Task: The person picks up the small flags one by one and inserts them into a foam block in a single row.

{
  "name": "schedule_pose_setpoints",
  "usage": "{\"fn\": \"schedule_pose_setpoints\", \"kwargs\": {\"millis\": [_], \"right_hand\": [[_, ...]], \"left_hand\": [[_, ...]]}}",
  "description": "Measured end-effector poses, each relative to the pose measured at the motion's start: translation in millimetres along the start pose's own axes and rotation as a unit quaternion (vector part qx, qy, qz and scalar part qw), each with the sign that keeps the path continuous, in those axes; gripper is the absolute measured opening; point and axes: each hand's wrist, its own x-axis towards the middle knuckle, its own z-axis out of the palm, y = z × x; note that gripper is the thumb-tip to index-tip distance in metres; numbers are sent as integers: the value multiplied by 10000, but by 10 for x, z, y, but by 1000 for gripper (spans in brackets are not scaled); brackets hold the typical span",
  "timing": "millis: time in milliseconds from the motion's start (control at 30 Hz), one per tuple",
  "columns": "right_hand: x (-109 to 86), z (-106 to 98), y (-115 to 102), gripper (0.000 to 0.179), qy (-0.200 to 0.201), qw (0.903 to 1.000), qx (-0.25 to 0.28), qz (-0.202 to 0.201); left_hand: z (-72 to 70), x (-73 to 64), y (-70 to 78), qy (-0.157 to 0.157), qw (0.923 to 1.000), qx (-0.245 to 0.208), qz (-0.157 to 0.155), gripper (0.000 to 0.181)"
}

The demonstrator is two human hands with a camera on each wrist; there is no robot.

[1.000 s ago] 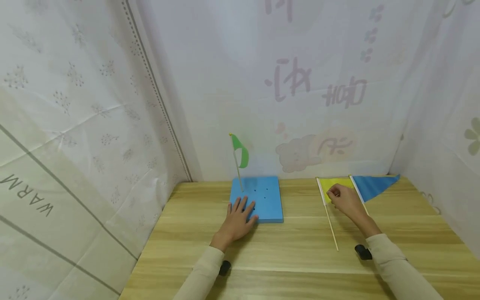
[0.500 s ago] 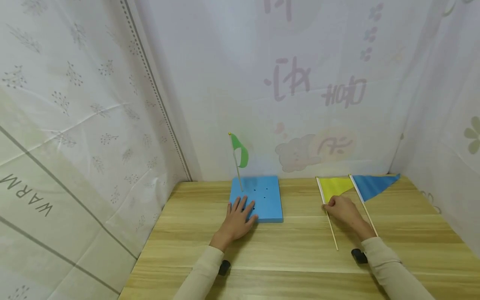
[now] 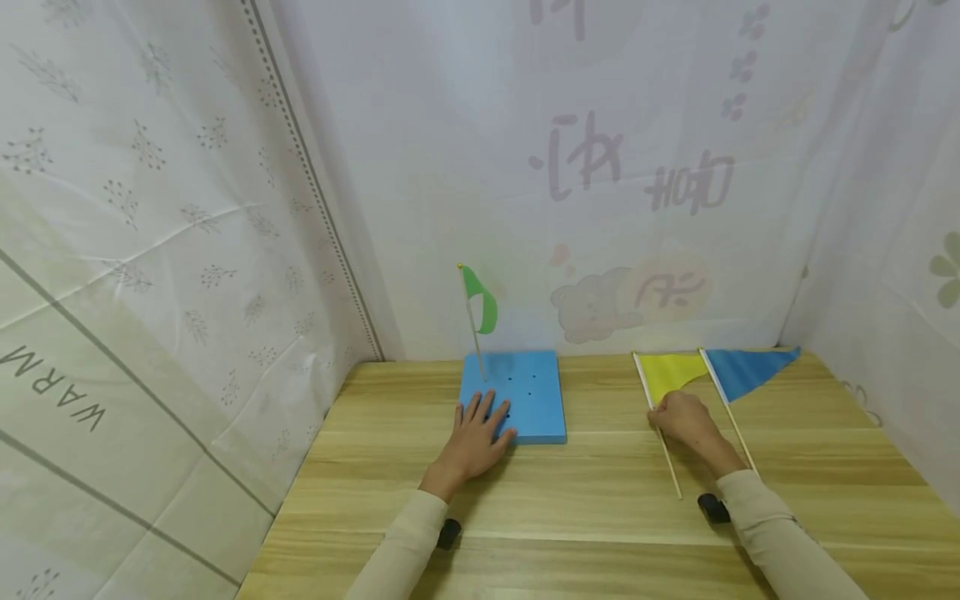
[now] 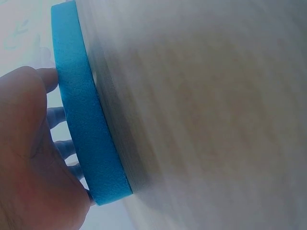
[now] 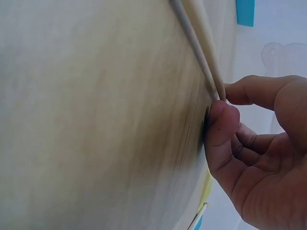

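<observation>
My left hand [image 3: 474,442] rests with straight, spread fingers on a flat blue board [image 3: 542,421] dotted with several small holes; the left wrist view shows the board's thick edge [image 4: 84,105]. A small green-and-white flag [image 3: 489,312] stands in the board's back left part, its stick leaning slightly. To the right, my right hand [image 3: 688,421] pinches the stick of a yellow flag [image 3: 660,373] just below the cloth. In the right wrist view, thumb and index finger meet on that wooden stick [image 5: 204,43], close above the table. Beside it lies a blue triangular flag [image 3: 750,372].
The wooden table [image 3: 585,508] ends at a pale printed curtain [image 3: 450,208] behind the board and flags. Another curtain [image 3: 187,292] hangs along the left side. The blue flag's stick passes close under the right wrist.
My right hand has come down from above the yellow cloth to the stick and pinched it. The stick's lower end has shifted slightly right. The left hand and board have stayed put.
</observation>
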Motion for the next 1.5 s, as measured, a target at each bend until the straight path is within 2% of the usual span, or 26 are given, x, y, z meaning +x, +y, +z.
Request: {"fn": "schedule_pose_setpoints", "kwargs": {"millis": [167,567,833,1333,1500], "right_hand": [[-2,-13,11,48,5,10000,94,10],[-29,-91,-49,35,-241,9986,373,292],[-26,-74,-65,32,-209,9980,504,309],[-23,-104,-165,40,69,9995,248,-196],[-29,-108,-225,36,149,9988,236,-392]], "left_hand": [[2,6,-6,25,10000,-43,52,63],[41,7,-32,22,9999,81,70,64],[-12,-12,3,-9,10000,-19,44,62],[-14,3,-4,-111,9999,-23,-16,63],[-8,-6,-3,-70,10000,-19,2,63]]}}
